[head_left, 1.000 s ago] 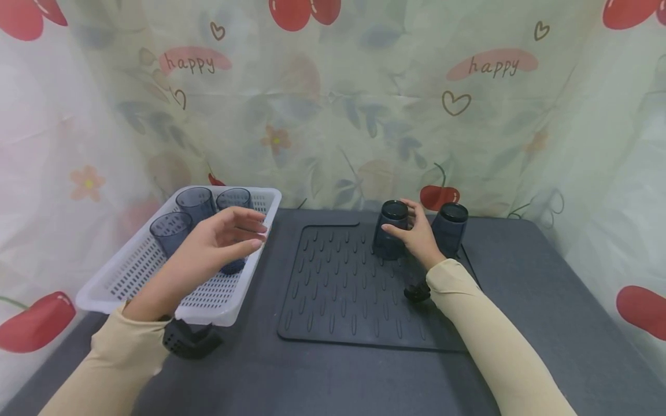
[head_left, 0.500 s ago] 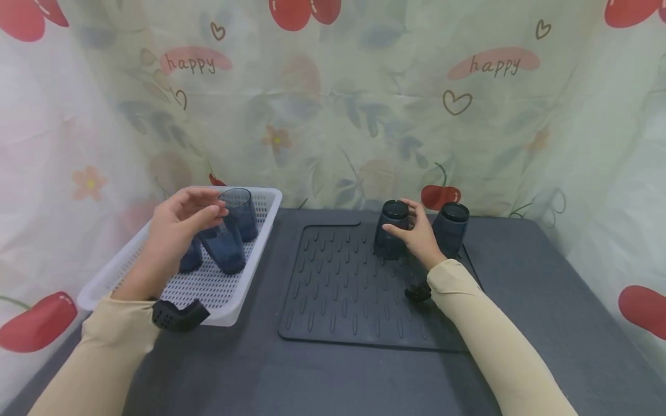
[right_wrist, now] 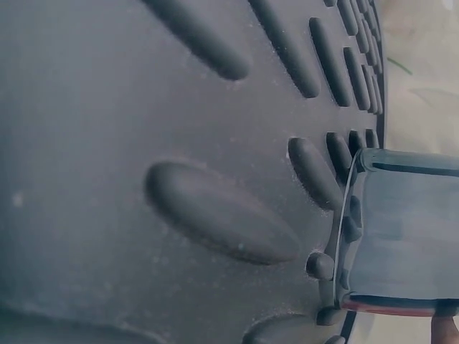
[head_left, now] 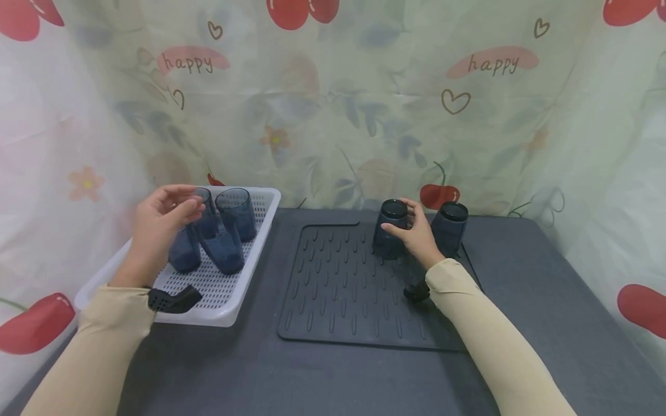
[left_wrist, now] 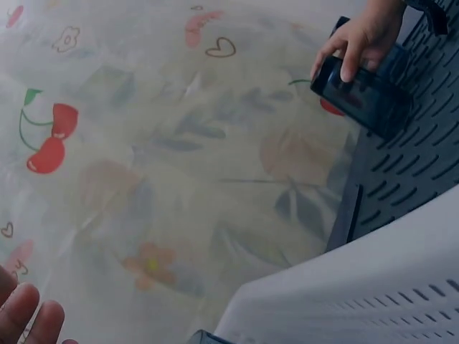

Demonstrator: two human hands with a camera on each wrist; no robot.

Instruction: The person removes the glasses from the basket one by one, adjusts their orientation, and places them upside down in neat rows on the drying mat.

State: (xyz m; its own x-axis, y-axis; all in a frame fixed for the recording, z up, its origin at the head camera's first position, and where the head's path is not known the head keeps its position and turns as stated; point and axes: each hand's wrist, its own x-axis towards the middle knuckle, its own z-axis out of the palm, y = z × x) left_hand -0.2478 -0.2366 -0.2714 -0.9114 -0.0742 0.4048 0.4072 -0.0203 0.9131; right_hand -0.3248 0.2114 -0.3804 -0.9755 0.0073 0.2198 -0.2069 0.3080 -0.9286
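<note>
Right wrist — held glass cut off; left wrist — left fingers cropped

Around me, ahead and to both sides, hangs a curtain printed with red cherries, brown hearts and "happy" lettering. Below it I see a dark grey tabletop.

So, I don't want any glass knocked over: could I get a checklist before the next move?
1. Right hand gripping the inverted glass: ok.
2. That glass down on the mat: ok, seemingly touching.
3. Second glass inverted: ok.
4. Left hand free of any grip: ok.
5. Glasses in basket fully visible: not ok, left hand covers part.
6. Left hand clear of those glasses: cannot tell.
</note>
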